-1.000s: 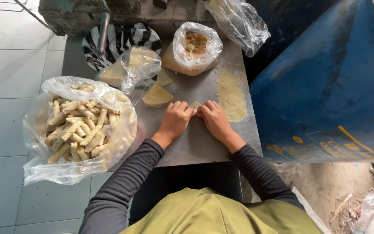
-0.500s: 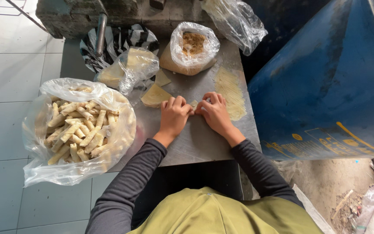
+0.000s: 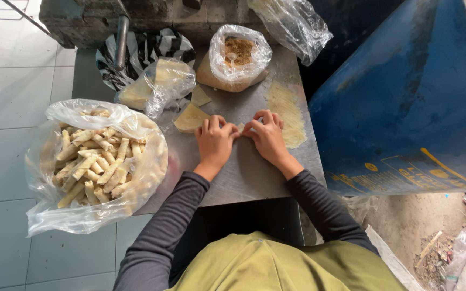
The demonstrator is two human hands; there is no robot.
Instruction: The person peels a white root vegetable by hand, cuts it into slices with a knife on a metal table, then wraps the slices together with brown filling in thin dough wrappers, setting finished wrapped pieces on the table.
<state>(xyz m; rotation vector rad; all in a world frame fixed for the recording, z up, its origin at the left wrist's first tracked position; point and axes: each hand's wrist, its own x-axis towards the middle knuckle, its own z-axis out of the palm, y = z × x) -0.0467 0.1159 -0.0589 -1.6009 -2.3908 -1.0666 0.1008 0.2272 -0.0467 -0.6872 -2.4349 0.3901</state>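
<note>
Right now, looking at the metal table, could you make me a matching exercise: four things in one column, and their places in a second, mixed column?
Things:
1. bag of finished rolls
2. bag of brown filling
3. flat pale wrapper sheet
4. small piece being rolled

Places:
A. between the fingertips of the left hand and right hand
B. far end of the table, centre
C. left edge of the table
D. right of the right hand

Pairs: 1-C, 2-B, 3-D, 4-A

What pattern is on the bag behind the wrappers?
Black and white stripes on the bag, clearest in the head view.
</note>
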